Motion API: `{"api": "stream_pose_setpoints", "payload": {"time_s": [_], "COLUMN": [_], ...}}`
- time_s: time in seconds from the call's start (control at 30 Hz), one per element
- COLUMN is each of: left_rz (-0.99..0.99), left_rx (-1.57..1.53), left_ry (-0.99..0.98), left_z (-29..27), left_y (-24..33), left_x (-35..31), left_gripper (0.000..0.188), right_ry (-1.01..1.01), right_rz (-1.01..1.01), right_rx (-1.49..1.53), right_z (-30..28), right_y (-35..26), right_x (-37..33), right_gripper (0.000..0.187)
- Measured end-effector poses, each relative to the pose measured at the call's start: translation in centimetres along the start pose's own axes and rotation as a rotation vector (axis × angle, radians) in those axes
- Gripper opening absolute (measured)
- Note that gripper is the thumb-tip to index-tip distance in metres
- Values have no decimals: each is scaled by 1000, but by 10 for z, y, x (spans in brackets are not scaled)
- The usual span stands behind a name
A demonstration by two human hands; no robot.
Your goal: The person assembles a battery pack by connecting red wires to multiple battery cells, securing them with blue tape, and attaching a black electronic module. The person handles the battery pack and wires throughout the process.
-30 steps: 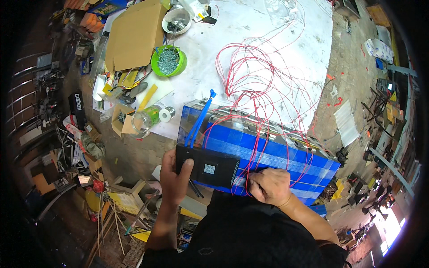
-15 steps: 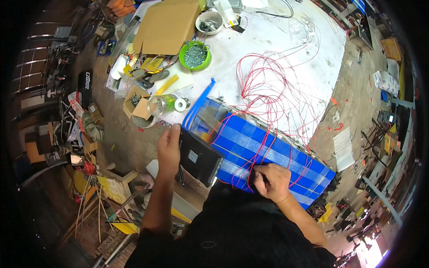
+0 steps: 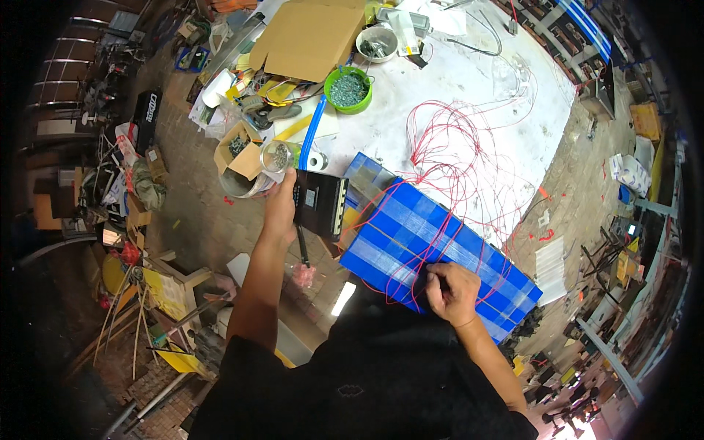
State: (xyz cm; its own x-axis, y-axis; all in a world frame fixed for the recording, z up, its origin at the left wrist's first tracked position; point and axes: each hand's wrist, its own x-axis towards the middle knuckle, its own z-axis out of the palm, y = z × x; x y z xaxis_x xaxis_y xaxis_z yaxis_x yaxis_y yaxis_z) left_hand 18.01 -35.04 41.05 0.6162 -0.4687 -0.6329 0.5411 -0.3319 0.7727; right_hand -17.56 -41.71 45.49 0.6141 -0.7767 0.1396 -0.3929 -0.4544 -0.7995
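My left hand grips a flat black box by its left edge. Light connectors line the box's right side. Thick blue cables rise from its far end, and a black lead with a pink-wrapped end hangs below. To the right lies a blue battery pack bound with clear tape, at the near edge of the table. Thin red wires loop over it in a loose tangle. My right hand is closed above the pack's near edge, among the red wires; what its fingers pinch is hidden.
Beyond the box stand a clear jar, a small open carton and a green bowl of small metal parts. A white bowl and a large cardboard sheet lie farther back on the white table.
The black box has moved up and away from me, turning so that its blue cables stand more upright. The pink-wrapped lead now shows. My right hand remains by the pack's near edge.
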Motion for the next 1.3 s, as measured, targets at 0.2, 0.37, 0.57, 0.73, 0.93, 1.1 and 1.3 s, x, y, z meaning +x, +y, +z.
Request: {"api": "stream_pose_setpoints", "payload": {"time_s": [0.2, 0.37, 0.57, 0.73, 0.93, 1.1, 1.3], "left_rz": [-160, -282, -328, -311, -309, -296, -265], "left_rx": [2, -146, -326, -440, -466, -408, -487], "left_ry": [5, 59, 120, 69, 85, 0, -56], "left_z": [-11, -15, -12, -25, -20, -27, -30], "left_y": [-2, -5, -6, -26, -35, -43, -52], "left_x": [-4, -11, -26, -31, -36, -34, -29], "left_gripper": [32, 27, 27, 24, 21, 23, 20], "right_ry": [-22, -54, -125, -287, -398, -491, -492], "right_rz": [45, 103, 383, 171, -216, 7, -195], "right_rx": [22, 78, 281, 195, 32, 302, 343], "right_z": [-2, -4, -6, -6, 32, 76, 108], "right_y": [-3, -1, -6, -36, -87, -96, -102], "right_x": [-1, -1, 4, 50, 109, 110, 119], "right_gripper": [11, 9, 11, 30, 65, 54, 28]}}
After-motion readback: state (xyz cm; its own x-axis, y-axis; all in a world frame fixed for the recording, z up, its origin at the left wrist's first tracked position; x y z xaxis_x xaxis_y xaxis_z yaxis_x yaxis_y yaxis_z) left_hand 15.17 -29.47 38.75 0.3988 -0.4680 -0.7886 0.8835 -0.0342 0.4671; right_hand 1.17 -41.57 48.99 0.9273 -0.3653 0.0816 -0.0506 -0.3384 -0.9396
